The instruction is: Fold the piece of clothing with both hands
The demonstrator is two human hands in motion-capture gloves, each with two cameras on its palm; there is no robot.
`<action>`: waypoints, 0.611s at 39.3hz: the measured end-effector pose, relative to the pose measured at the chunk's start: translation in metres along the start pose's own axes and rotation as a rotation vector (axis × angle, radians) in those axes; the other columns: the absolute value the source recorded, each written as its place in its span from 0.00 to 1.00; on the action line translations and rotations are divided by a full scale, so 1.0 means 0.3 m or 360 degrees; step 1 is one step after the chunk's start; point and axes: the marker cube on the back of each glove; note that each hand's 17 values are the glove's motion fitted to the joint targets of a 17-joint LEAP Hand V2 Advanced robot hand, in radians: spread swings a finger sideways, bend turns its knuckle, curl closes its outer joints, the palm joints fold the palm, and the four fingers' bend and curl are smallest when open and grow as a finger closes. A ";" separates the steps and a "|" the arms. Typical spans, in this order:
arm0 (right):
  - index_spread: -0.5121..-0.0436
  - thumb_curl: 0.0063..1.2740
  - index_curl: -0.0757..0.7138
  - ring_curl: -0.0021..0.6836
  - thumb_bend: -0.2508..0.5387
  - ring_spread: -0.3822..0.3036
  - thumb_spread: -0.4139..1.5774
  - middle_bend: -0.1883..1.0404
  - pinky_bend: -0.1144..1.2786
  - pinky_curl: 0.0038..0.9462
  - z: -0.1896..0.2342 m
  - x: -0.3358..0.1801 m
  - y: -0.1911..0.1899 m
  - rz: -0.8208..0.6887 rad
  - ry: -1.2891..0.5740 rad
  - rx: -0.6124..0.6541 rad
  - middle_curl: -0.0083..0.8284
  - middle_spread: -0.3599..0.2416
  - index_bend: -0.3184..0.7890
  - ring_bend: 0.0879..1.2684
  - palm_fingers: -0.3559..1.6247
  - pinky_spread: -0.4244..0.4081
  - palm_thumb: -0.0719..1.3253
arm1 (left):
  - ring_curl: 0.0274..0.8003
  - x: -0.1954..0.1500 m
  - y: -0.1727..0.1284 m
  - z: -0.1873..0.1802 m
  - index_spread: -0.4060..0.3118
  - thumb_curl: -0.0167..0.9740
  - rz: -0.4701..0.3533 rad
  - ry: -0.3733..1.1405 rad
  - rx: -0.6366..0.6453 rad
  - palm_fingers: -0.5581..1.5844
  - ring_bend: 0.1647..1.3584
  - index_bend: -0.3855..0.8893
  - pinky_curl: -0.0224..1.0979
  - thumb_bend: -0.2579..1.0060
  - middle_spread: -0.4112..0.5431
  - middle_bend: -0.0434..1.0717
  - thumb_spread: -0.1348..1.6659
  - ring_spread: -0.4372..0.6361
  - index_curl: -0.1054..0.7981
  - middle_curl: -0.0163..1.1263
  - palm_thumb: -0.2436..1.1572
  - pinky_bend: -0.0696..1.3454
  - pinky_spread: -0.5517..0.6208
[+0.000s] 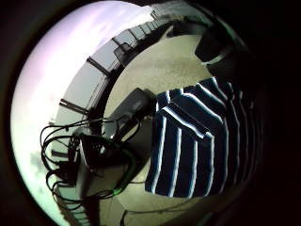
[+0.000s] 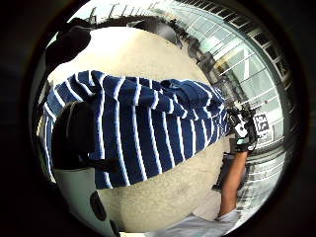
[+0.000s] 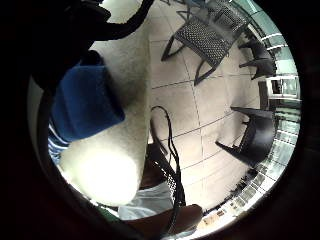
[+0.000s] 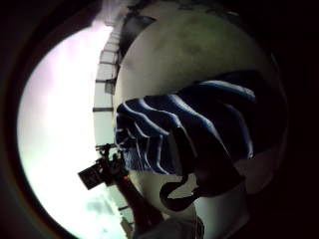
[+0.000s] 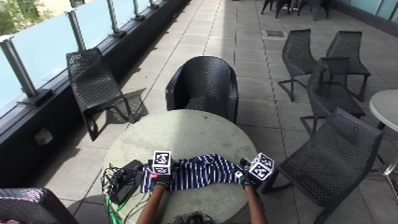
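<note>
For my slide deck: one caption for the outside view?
Gloved hands hold a striped garment at both ends on a round table.

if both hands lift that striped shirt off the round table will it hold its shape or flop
Likely flop: the striped shirt already lies rumpled and bunched between the left hand and right hand. It probably weighs little, being thin cloth. On the round table, pushed, it would likely wrinkle rather than slide whole.

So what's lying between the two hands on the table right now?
Only the blue-and-white striped garment, stretched from the left hand to the right hand; the outside view shows nothing else between them.
</note>
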 end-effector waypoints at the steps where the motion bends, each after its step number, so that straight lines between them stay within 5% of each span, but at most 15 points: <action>1: 0.44 0.19 0.49 0.53 0.26 0.51 0.82 0.32 0.46 0.43 0.018 0.022 -0.004 0.0026 -0.0002 -0.0053 0.49 0.41 0.39 0.25 0.37 0.62 0.55 | 0.45 0.015 0.023 -0.011 0.35 0.32 0.0017 -0.0014 -0.0057 0.58 0.28 0.38 0.28 0.20 0.20 0.23 0.80 0.28 0.48 0.38 0.70 0.33 0.61; 4: 0.47 0.18 0.47 0.51 0.25 0.58 0.80 0.31 0.46 0.42 0.068 0.048 0.007 0.0062 -0.0021 -0.0195 0.48 0.46 0.38 0.23 0.34 0.67 0.50 | 0.44 0.041 0.082 -0.056 0.36 0.31 0.0032 -0.0029 -0.0172 0.55 0.24 0.40 0.29 0.18 0.22 0.20 0.81 0.33 0.48 0.38 0.66 0.36 0.61; 5: 0.48 0.18 0.46 0.50 0.25 0.59 0.80 0.31 0.46 0.41 0.080 0.046 0.013 0.0059 -0.0023 -0.0213 0.48 0.48 0.38 0.23 0.34 0.68 0.49 | 0.45 0.044 0.090 -0.047 0.37 0.30 0.0029 -0.0012 -0.0211 0.51 0.23 0.41 0.31 0.17 0.27 0.12 0.81 0.37 0.48 0.36 0.63 0.40 0.62; 10: 0.49 0.18 0.44 0.48 0.26 0.62 0.78 0.33 0.41 0.38 0.119 0.017 0.043 -0.0016 0.0090 -0.0145 0.48 0.51 0.39 0.25 0.33 0.72 0.44 | 0.46 0.041 0.097 0.029 0.44 0.24 0.0032 0.0174 -0.0381 0.40 0.25 0.38 0.35 0.15 0.38 0.12 0.83 0.50 0.46 0.33 0.49 0.49 0.66; 17: 0.43 0.20 0.39 0.47 0.34 0.47 0.78 0.46 0.36 0.33 0.126 0.004 0.061 0.0027 0.0221 0.0037 0.52 0.36 0.35 0.31 0.49 0.64 0.53 | 0.44 0.046 0.101 0.041 0.47 0.19 0.0050 0.0238 -0.0428 0.32 0.31 0.41 0.33 0.17 0.46 0.17 0.87 0.61 0.45 0.30 0.36 0.46 0.78; 21: 0.40 0.23 0.35 0.54 0.44 0.30 0.78 0.48 0.48 0.36 0.103 -0.056 0.051 -0.0004 0.0039 0.0119 0.53 0.26 0.32 0.46 0.76 0.35 0.66 | 0.43 0.043 0.105 0.031 0.47 0.17 0.0039 0.0260 -0.0442 0.33 0.32 0.42 0.32 0.18 0.48 0.18 0.88 0.64 0.45 0.29 0.32 0.45 0.81; 24: 0.40 0.25 0.36 0.61 0.48 0.26 0.76 0.47 0.55 0.42 0.045 -0.150 0.020 -0.0144 -0.0309 0.0226 0.54 0.23 0.32 0.52 0.80 0.25 0.73 | 0.42 0.033 0.094 -0.006 0.47 0.17 0.0041 0.0319 -0.0394 0.33 0.34 0.42 0.31 0.19 0.49 0.19 0.89 0.65 0.46 0.29 0.30 0.45 0.83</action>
